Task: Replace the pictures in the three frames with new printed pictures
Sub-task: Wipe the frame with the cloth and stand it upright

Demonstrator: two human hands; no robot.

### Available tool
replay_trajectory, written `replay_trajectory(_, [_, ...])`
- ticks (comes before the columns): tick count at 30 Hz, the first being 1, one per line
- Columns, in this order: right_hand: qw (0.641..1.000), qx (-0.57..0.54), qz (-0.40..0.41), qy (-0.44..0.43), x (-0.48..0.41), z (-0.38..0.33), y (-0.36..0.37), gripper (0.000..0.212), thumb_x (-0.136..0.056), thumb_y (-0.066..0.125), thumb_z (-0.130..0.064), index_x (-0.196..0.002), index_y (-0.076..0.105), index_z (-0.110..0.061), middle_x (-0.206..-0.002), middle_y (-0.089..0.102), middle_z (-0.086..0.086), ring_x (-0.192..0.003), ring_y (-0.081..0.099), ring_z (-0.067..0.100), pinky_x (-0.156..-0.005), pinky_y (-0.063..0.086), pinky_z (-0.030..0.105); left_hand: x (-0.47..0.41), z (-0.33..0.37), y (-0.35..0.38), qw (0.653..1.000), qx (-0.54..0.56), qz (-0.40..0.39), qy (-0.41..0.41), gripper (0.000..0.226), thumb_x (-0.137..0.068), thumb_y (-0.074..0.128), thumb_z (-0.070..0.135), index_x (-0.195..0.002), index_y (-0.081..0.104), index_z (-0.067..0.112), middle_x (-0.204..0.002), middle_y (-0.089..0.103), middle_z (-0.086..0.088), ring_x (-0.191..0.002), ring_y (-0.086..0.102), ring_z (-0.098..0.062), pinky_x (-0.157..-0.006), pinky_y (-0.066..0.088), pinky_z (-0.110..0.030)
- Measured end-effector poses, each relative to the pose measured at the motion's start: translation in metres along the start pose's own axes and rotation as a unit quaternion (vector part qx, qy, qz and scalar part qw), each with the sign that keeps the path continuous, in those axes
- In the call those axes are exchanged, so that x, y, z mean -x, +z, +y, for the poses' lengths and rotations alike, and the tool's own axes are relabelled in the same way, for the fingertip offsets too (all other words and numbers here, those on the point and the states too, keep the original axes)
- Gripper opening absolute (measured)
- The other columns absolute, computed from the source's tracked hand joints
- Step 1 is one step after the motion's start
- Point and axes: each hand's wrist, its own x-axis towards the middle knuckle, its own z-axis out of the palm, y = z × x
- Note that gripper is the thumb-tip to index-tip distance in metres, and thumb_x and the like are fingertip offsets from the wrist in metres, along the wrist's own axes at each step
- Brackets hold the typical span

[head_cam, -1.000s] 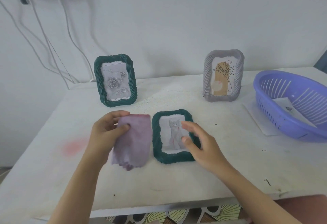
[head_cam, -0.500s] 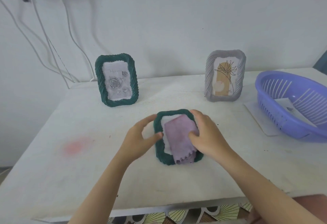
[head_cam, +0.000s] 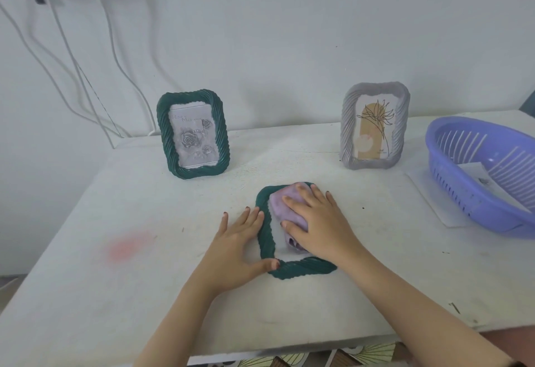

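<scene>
Right hand, spread, presses cloth onto lying green frame; flat left hand touches its edge.

Soft, matt lilac cloth lay under the right hand; the frame beneath it had a ribbed, matt green moulding. Right of that hand, the slotted basket was glossy plastic. The table was matt, scuffed white.

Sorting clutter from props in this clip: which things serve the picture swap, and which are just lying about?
In use: flat green frame, cloth, left hand, right hand, standing green frame, grey frame, probably basket and its sheet.
Lying about: wall cables, red stain.
</scene>
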Motion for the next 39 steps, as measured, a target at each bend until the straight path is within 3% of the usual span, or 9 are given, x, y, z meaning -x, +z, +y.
replay_trajectory(4, [0.997, -0.069, 0.024, -0.039, 0.000, -0.005, 0.002, 0.045, -0.094, 0.040, -0.040, -0.138, 0.042, -0.028, -0.152, 0.028, -0.002, -0.143, 0.014, 0.022, -0.115, 0.005, 0.032, 0.000, -0.001, 0.000, 1.000, 0.002, -0.004, -0.006, 0.115, -0.053, 0.019, 0.095, -0.146, 0.006, 0.028, -0.149, 0.000, 0.017, -0.136, -0.008, 0.007, -0.112, -0.016, -0.027])
replay_trajectory(8, [0.985, -0.131, -0.004, -0.115, 0.034, -0.013, -0.007, 0.038, -0.094, 0.042, -0.036, -0.131, 0.049, -0.034, -0.145, 0.039, -0.013, -0.136, 0.016, -0.002, -0.111, 0.000, 0.018, 0.000, -0.003, 0.000, 1.000, -0.019, -0.008, -0.004, 0.111, -0.054, 0.015, 0.095, -0.144, 0.001, 0.031, -0.150, -0.002, 0.018, -0.136, -0.009, 0.007, -0.112, -0.014, -0.025])
replay_trajectory(14, [0.992, -0.075, -0.021, -0.100, 0.065, 0.003, -0.018, 0.046, -0.087, 0.030, -0.048, -0.125, 0.054, -0.039, -0.135, 0.048, -0.022, -0.133, 0.028, -0.003, -0.112, -0.011, 0.024, 0.002, -0.002, 0.001, 1.000, -0.027, -0.004, 0.000, 0.114, -0.054, 0.015, 0.094, -0.145, 0.001, 0.028, -0.151, -0.003, 0.017, -0.136, -0.009, 0.007, -0.113, -0.013, -0.025])
replay_trajectory(19, [0.999, 0.007, -0.015, -0.042, 0.019, 0.017, -0.021, 0.054, -0.088, 0.019, -0.054, -0.136, 0.040, -0.040, -0.147, 0.036, -0.016, -0.139, 0.026, 0.012, -0.116, -0.003, 0.043, 0.002, -0.003, 0.000, 1.000, -0.023, -0.012, 0.001, 0.110, -0.056, 0.018, 0.094, -0.145, 0.000, 0.030, -0.151, -0.003, 0.018, -0.135, -0.011, 0.008, -0.112, -0.014, -0.025])
replay_trajectory(23, [0.999, -0.025, 0.009, -0.039, -0.005, 0.005, -0.012, 0.043, -0.096, 0.039, -0.039, -0.138, 0.042, -0.031, -0.147, 0.037, -0.009, -0.140, 0.022, 0.016, -0.116, 0.002, 0.038, 0.002, -0.003, 0.001, 1.000, -0.021, -0.006, -0.001, 0.111, -0.056, 0.017, 0.094, -0.145, 0.002, 0.030, -0.151, -0.001, 0.018, -0.135, -0.010, 0.009, -0.112, -0.013, -0.024])
replay_trajectory(29, [0.987, -0.096, -0.032, -0.124, 0.038, -0.006, -0.003, 0.043, -0.090, 0.033, -0.043, -0.128, 0.052, -0.036, -0.140, 0.042, -0.021, -0.137, 0.023, 0.004, -0.116, 0.017, 0.041, 0.000, -0.003, 0.000, 1.000, -0.026, -0.005, -0.006, 0.113, -0.052, 0.012, 0.096, -0.143, -0.001, 0.030, -0.149, -0.002, 0.019, -0.134, -0.009, 0.010, -0.110, -0.015, -0.021])
replay_trajectory(31, [0.986, -0.098, -0.034, -0.129, 0.058, -0.001, -0.005, 0.040, -0.091, 0.036, -0.044, -0.127, 0.051, -0.039, -0.138, 0.042, -0.026, -0.136, 0.018, -0.003, -0.116, 0.012, 0.034, -0.001, -0.003, 0.001, 1.000, -0.025, -0.004, -0.005, 0.115, -0.051, 0.012, 0.096, -0.145, 0.002, 0.029, -0.149, -0.002, 0.020, -0.135, -0.009, 0.009, -0.110, -0.015, -0.021])
replay_trajectory(34, [0.990, -0.084, -0.051, -0.104, 0.072, 0.014, -0.017, 0.045, -0.089, 0.029, -0.055, -0.132, 0.038, -0.049, -0.141, 0.024, -0.036, -0.135, 0.004, -0.012, -0.114, -0.009, 0.028, 0.000, -0.004, 0.001, 1.000, -0.015, -0.008, -0.002, 0.110, -0.053, 0.017, 0.095, -0.142, -0.001, 0.032, -0.149, -0.002, 0.020, -0.134, -0.010, 0.011, -0.111, -0.014, -0.023])
replay_trajectory(39, [0.997, -0.006, -0.055, -0.046, 0.029, 0.031, -0.025, 0.053, -0.087, 0.022, -0.060, -0.138, 0.030, -0.046, -0.152, 0.018, -0.022, -0.143, 0.009, 0.007, -0.115, -0.009, 0.040, 0.000, -0.002, 0.000, 1.000, -0.002, -0.009, 0.001, 0.113, -0.054, 0.021, 0.094, -0.145, 0.005, 0.029, -0.149, 0.000, 0.019, -0.135, -0.008, 0.010, -0.113, -0.013, -0.027])
